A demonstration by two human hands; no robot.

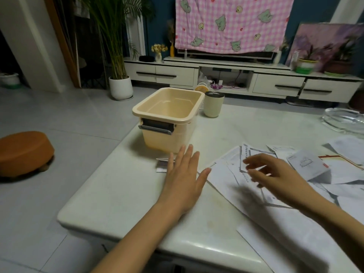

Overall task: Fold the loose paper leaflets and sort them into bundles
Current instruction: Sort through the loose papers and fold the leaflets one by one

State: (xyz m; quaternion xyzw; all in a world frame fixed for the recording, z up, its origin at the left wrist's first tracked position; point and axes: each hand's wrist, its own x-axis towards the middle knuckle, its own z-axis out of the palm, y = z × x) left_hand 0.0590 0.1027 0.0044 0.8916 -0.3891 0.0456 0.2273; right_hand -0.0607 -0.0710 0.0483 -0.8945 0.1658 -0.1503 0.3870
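Observation:
Loose white paper leaflets (226, 180) lie spread over the right half of the white table (122, 194), overlapping each other. A small folded leaflet (162, 164) lies in front of the cream bin (169, 115), partly hidden under my left hand (185, 180), which is flat with straight fingers over it. My right hand (275, 178) hovers above the spread leaflets, blurred, fingers loosely curved and holding nothing. One folded leaflet with a line drawing (307, 164) stands tented at the right.
An empty cream plastic bin with a grey handle stands at the table's far left. A cream cup (213, 104) is beside it. A glass dish (344, 120) sits at the far right. An orange stool (23, 152) is on the floor to the left.

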